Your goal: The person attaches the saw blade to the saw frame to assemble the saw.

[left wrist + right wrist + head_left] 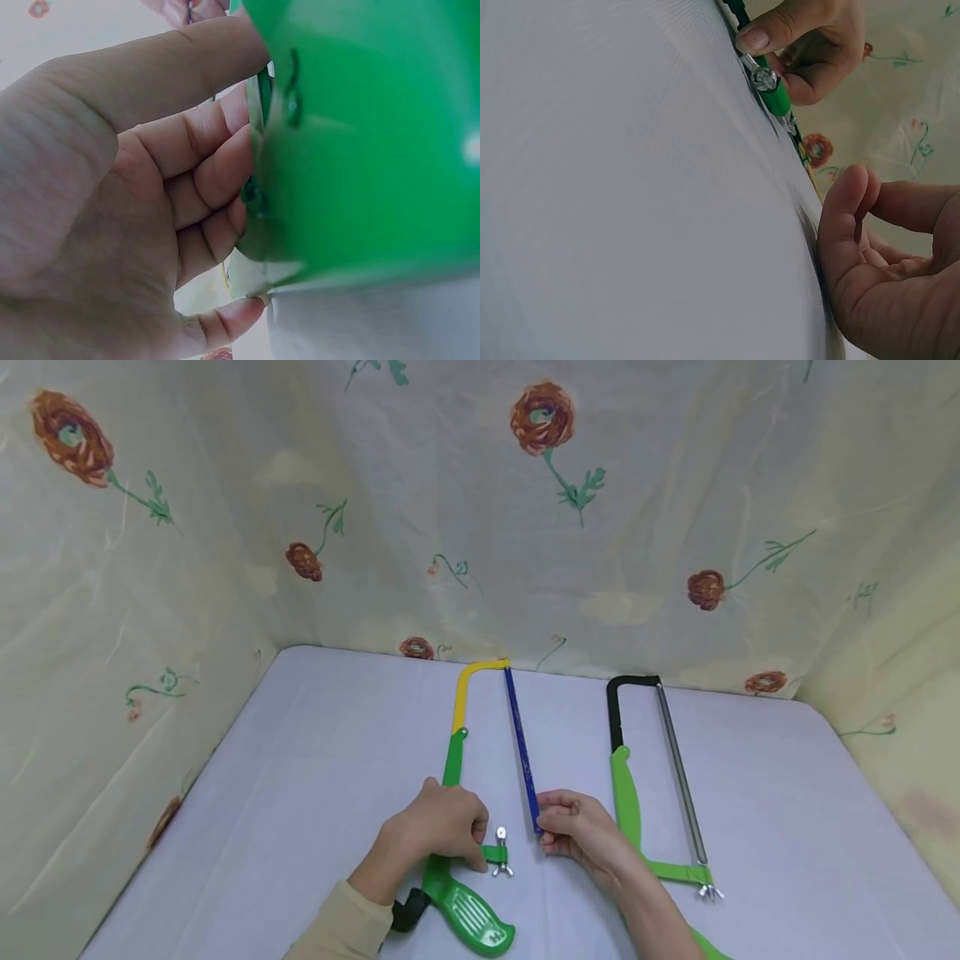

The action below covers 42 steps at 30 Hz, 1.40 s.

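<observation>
Left hand [442, 822] grips green-yellow saw frame [454, 760]; right hand [579, 832] pinches lower end of blue blade [521, 739]. Blade is right of frame, top at its yellow tip. Second saw [627, 797] farther right.

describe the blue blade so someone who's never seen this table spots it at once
On the pale table, find the left hacksaw in the head view, green with a yellow far end. The blue blade is the slim strip from that end to the grip of the right hand. Its colour sets it apart from the grey blade on the black-and-lime hacksaw.
</observation>
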Motion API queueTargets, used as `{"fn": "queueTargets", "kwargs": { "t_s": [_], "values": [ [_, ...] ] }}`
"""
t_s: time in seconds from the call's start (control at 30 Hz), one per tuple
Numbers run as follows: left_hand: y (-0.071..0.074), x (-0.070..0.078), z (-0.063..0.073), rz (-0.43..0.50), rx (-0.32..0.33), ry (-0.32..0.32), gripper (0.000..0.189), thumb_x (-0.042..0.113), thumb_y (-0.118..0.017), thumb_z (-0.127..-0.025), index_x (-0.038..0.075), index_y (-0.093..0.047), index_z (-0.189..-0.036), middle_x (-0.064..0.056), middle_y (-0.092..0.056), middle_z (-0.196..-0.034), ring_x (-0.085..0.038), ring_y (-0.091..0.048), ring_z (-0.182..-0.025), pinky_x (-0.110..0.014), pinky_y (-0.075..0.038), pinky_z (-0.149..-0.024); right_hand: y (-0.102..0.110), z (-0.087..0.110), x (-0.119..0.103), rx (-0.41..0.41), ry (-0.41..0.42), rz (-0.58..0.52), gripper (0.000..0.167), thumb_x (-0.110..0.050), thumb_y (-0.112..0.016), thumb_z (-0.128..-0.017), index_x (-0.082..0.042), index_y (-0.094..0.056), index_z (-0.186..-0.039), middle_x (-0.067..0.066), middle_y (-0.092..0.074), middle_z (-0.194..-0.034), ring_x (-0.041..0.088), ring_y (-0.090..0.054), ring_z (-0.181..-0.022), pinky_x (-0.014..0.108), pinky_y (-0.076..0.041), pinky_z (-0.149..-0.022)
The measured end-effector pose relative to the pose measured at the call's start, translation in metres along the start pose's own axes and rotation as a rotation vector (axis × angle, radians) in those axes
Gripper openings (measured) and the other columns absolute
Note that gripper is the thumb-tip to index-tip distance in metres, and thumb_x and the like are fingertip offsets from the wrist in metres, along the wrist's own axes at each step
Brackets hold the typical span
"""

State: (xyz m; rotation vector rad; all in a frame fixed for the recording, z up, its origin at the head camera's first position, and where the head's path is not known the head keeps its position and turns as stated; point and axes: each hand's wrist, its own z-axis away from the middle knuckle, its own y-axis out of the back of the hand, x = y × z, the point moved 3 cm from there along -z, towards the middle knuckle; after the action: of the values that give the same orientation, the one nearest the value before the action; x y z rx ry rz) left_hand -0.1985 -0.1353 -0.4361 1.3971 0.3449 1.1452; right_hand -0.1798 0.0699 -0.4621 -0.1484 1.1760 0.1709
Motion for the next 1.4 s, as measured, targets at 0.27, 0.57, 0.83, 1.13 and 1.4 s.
{"fn": "queueTargets", "kwargs": {
  "t_s": [0.27, 0.57, 0.83, 1.13, 1.4],
  "values": [
    [-0.003, -0.002, 0.000, 0.002, -0.007, 0.001, 0.034, 0.040, -0.088, -0.070, 0.025, -0.060, -0.060, 0.013, -0.053, -0.055, -0.008, -0.047, -0.057, -0.036, -0.030, -0.080, -0.012, -0.004, 0.001, 0.020, -0.011, 0.017, 0.044, 0.000, -0.062, -0.087, 0.012, -0.048, -0.127, -0.004, -0.063, -0.074, 0.007, -0.056, -0.061, 0.020, -0.051, -0.058],
    [-0.005, -0.005, -0.001, 0.002, -0.011, 0.001, 0.033, 0.040, -0.088, -0.070, 0.025, -0.060, -0.060, 0.013, -0.054, -0.055, -0.008, -0.047, -0.057, -0.037, -0.030, -0.082, -0.018, -0.008, 0.000, 0.061, -0.018, 0.053, 0.035, 0.001, -0.063, -0.086, 0.009, -0.053, -0.119, 0.001, -0.062, -0.076, 0.009, -0.055, -0.058, 0.020, -0.047, -0.052],
    [-0.004, -0.006, -0.003, -0.012, -0.004, -0.012, 0.034, 0.041, -0.088, -0.070, 0.025, -0.060, -0.060, 0.013, -0.054, -0.056, -0.008, -0.047, -0.058, -0.034, -0.029, -0.078, -0.028, -0.011, -0.004, 0.034, 0.024, 0.142, 0.034, -0.001, -0.064, -0.085, 0.009, -0.055, -0.116, 0.000, -0.061, -0.073, 0.009, -0.052, -0.055, 0.020, -0.042, -0.049],
    [-0.003, -0.004, -0.004, -0.027, 0.003, -0.017, 0.034, 0.040, -0.089, -0.069, 0.025, -0.060, -0.060, 0.013, -0.054, -0.056, -0.007, -0.047, -0.057, -0.036, -0.030, -0.080, -0.034, -0.014, -0.006, 0.055, 0.033, 0.194, 0.029, -0.001, -0.065, -0.085, 0.007, -0.057, -0.111, 0.001, -0.060, -0.072, 0.010, -0.050, -0.051, 0.021, -0.040, -0.046],
    [-0.003, -0.004, -0.005, -0.036, -0.004, -0.015, 0.034, 0.041, -0.088, -0.070, 0.026, -0.060, -0.061, 0.013, -0.054, -0.056, -0.008, -0.048, -0.057, -0.036, -0.030, -0.079, -0.037, -0.015, -0.006, 0.094, 0.057, 0.238, 0.030, -0.001, -0.068, -0.083, 0.007, -0.058, -0.110, -0.001, -0.060, -0.071, 0.009, -0.045, -0.046, 0.022, -0.037, -0.043]
  ]
}}
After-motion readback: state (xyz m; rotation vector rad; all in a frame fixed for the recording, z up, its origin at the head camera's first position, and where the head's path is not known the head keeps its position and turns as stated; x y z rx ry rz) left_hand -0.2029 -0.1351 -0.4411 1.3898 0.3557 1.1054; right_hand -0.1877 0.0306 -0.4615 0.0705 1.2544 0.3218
